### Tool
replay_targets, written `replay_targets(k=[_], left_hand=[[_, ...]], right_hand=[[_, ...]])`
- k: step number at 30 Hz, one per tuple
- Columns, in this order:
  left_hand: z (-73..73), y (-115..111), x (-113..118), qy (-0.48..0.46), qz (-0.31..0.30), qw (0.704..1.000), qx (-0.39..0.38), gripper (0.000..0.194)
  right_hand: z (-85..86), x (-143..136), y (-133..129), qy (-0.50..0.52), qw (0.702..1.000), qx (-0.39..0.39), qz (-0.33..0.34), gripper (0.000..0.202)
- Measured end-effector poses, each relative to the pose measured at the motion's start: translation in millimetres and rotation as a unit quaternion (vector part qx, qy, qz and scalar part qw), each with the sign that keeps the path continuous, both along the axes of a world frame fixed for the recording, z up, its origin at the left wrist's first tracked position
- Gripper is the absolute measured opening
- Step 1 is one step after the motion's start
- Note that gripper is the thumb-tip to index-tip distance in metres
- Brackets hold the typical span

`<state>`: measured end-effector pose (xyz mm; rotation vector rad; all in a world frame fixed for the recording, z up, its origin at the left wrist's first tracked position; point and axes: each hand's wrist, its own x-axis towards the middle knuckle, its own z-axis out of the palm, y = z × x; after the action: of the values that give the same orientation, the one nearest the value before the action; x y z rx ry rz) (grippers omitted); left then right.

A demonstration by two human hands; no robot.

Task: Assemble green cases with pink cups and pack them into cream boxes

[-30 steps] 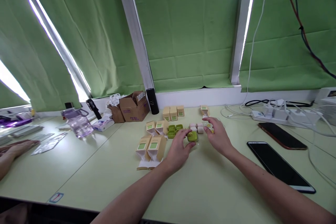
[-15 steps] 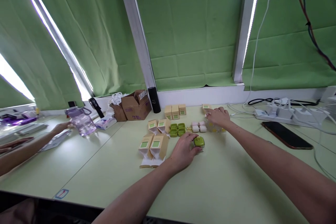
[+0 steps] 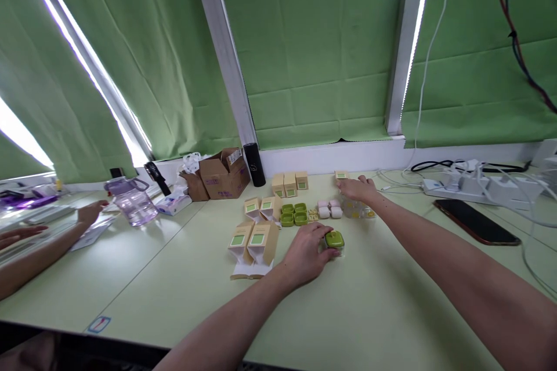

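Note:
My left hand point(image 3: 307, 250) is closed around a small clear jar with a green lid point(image 3: 334, 239), which stands on the table. Stretched forward, my right hand point(image 3: 357, 188) has its fingertips at a small kraft box point(image 3: 342, 175) and partly covers it. Clear containers point(image 3: 359, 210) with yellow marks sit under and beside that hand. To their left are white-and-pink pieces point(image 3: 329, 210), small yellowish pieces point(image 3: 313, 215) and green square cups point(image 3: 294, 215). Opened kraft boxes point(image 3: 263, 236) with green labels lie left of my left hand.
Several small kraft boxes point(image 3: 290, 184) stand at the back. Behind them to the left are a cardboard carton point(image 3: 224, 177) and a black cylinder point(image 3: 255, 165). A phone point(image 3: 476, 221) and a power strip point(image 3: 483, 188) lie right. Another person's arm point(image 3: 56, 246) is beyond the purple bottle point(image 3: 133, 203).
My left hand and the green-lidded jar have shifted slightly right and nearer. My right hand has moved a little left toward the small box. The other person's hand has drawn back from the bottle.

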<state>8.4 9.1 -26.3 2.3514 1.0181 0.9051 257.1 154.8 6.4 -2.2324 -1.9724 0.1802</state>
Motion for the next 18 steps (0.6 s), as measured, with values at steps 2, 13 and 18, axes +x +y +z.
replay_targets(k=[2, 13, 18], left_hand=[[0.8, -0.4, 0.2, 0.011, 0.001, 1.000, 0.004, 0.045], [11.4, -9.9, -1.6, 0.039, 0.034, 0.997, 0.056, 0.052], [18.8, -13.2, -2.7, 0.003, 0.064, 0.991, 0.117, 0.041]], right_hand=[[-0.3, 0.3, 2.3, 0.000, 1.000, -0.004, -0.001, 0.056], [-2.8, 5.3, 2.5, 0.004, 1.000, 0.005, -0.023, 0.058], [5.3, 6.6, -2.7, 0.004, 0.998, 0.055, -0.024, 0.061]])
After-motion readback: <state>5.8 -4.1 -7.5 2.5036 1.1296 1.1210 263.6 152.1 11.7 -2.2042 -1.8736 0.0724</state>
